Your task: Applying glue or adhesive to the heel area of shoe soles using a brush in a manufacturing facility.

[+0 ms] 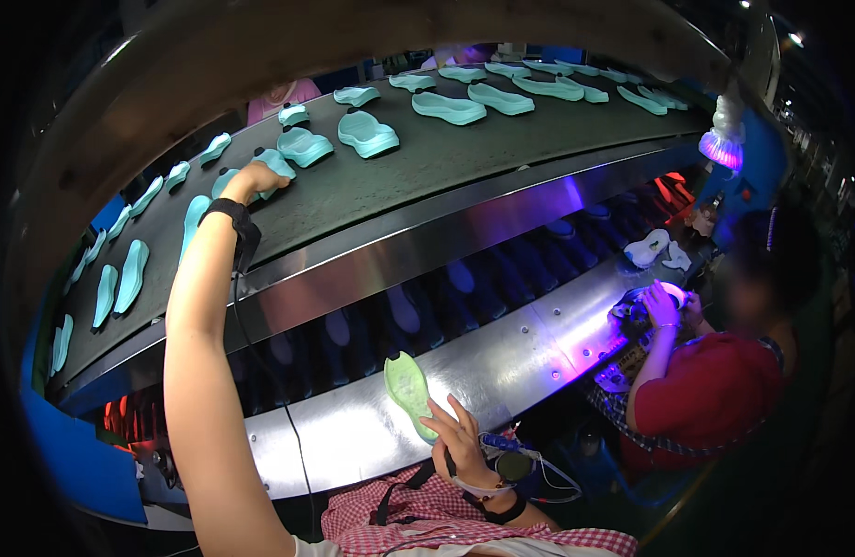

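Observation:
My left arm stretches across to the dark conveyor belt. There my left hand is closed over a turquoise shoe sole, its fingertips partly hidden. Another turquoise sole lies just beyond that hand, and a further sole is beside my forearm. Down at the metal ledge, my right hand grips the edge of a pale green shoe sole between thumb and fingers. The sole is tilted, its hollow side showing. Some of the right fingers stick out apart from it.
Several turquoise soles stand in rows along the belt. Below its steel rail, dark soles show under violet light. A co-worker in a red top handles a piece at right. A lamp hangs there. A black cable crosses the ledge.

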A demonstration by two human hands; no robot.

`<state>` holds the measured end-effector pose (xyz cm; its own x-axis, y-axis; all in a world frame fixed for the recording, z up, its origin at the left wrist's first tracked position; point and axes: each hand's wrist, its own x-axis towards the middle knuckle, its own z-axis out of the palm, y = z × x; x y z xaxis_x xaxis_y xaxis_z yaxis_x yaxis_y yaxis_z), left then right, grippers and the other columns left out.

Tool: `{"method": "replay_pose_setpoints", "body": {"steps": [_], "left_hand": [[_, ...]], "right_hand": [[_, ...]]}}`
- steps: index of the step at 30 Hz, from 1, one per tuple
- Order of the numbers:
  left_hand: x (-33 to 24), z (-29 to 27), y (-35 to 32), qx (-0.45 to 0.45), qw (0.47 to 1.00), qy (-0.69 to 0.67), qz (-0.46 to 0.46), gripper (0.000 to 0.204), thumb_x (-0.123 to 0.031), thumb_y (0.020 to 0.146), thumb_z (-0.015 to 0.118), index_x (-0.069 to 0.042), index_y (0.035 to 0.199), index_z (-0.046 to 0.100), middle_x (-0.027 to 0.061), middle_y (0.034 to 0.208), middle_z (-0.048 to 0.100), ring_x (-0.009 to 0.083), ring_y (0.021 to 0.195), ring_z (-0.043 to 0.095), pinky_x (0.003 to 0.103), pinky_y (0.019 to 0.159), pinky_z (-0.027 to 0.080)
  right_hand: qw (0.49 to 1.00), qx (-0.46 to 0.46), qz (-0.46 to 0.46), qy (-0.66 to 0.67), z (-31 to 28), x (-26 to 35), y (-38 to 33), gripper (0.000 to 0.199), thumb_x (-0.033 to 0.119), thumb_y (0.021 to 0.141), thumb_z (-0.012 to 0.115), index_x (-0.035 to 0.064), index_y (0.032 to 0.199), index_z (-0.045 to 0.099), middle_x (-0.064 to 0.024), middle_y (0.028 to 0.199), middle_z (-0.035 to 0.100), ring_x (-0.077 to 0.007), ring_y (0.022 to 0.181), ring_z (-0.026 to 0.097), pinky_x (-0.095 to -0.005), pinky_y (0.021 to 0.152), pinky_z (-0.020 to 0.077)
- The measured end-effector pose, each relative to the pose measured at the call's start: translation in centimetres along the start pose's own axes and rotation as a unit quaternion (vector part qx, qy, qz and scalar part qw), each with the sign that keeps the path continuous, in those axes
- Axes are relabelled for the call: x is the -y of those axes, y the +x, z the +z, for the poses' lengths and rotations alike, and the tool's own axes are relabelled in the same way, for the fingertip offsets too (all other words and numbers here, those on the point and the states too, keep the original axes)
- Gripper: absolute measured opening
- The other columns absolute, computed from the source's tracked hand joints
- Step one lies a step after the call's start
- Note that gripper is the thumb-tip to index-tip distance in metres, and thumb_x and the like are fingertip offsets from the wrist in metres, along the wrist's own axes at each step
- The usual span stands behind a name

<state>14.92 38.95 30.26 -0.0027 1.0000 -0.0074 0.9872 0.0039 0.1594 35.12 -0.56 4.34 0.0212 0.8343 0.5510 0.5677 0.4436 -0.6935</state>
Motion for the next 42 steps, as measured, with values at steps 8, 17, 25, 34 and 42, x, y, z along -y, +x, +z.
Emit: {"method": "replay_pose_setpoints", "body": {"steps": [8,17,25,34,42], "left_hand": [[0.7,-0.3,2.6,-0.027,0.992,0.117,0.050,0.053,-0.032,0.060,0.070,0.004,0.097,0.060,0.0225,0.107,0.055,0.0325,0.101,0.052,0.035,0.084,0.040],[-8.3,1.4,-0.2,0.058,0.965,0.091,0.237,0.052,-0.028,0.059,0.070,0.001,0.099,0.056,0.0155,0.093,0.059,0.0245,0.087,0.055,0.031,0.075,0.043],[-9.9,0.3,-5.0,0.109,0.968,-0.086,0.211,0.054,-0.029,0.076,0.059,-0.006,0.123,0.043,0.0155,0.119,0.049,0.0280,0.108,0.048,0.035,0.087,0.041],[0.4,0.9,-18.8,-0.106,0.944,-0.009,0.312,0.031,-0.031,0.074,0.063,-0.003,0.084,0.052,0.0142,0.091,0.054,0.0298,0.091,0.049,0.038,0.077,0.041],[3.4,9.6,-25.1,-0.234,0.647,-0.721,0.076,0.020,-0.003,0.070,0.056,-0.001,0.089,0.051,0.0083,0.096,0.052,0.0159,0.083,0.053,0.030,0.072,0.045]], "right_hand": [[0.999,-0.007,0.037,0.017,0.2,-1.9,-0.3,0.046,-0.005,0.064,0.050,0.0072,0.108,0.055,-0.0118,0.125,0.044,-0.0326,0.120,0.032,-0.0395,0.094,0.0254],[0.997,-0.004,0.062,0.042,0.6,-1.9,-0.4,0.042,-0.007,0.066,0.046,0.0052,0.105,0.055,-0.0139,0.123,0.046,-0.0351,0.119,0.032,-0.0404,0.095,0.0243],[0.998,0.000,0.047,0.048,1.4,0.5,0.5,0.039,-0.013,0.065,0.046,0.0031,0.099,0.056,-0.0178,0.117,0.050,-0.0372,0.118,0.035,-0.0422,0.098,0.0261],[0.999,0.015,0.028,-0.014,0.2,1.4,-0.1,0.039,-0.009,0.065,0.042,-0.0006,0.102,0.051,-0.0198,0.118,0.048,-0.0400,0.119,0.033,-0.0456,0.100,0.0237],[0.999,0.023,-0.022,-0.033,1.3,3.3,1.6,0.037,-0.006,0.067,0.038,-0.0015,0.100,0.051,-0.0189,0.125,0.041,-0.0381,0.122,0.028,-0.0461,0.101,0.0198]]}}
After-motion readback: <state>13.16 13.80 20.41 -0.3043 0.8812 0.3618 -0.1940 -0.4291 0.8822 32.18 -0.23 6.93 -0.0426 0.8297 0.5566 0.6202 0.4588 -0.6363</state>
